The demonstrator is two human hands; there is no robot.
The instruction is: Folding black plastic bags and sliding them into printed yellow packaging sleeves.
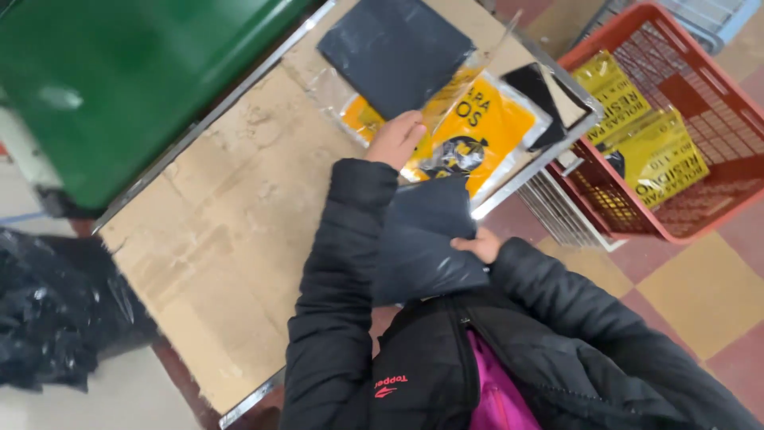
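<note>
Black folded bag in right hand; left hand on one yellow packet.

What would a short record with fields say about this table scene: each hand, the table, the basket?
Left hand: on a clear sleeve with a yellow label, holding its open edge
Right hand: grips a folded black bag close to the jacket
Table: covered with worn cardboard; another folded black stack at the far end
Basket: red, beside the table, holds yellow packs
Far left: green bin
</note>
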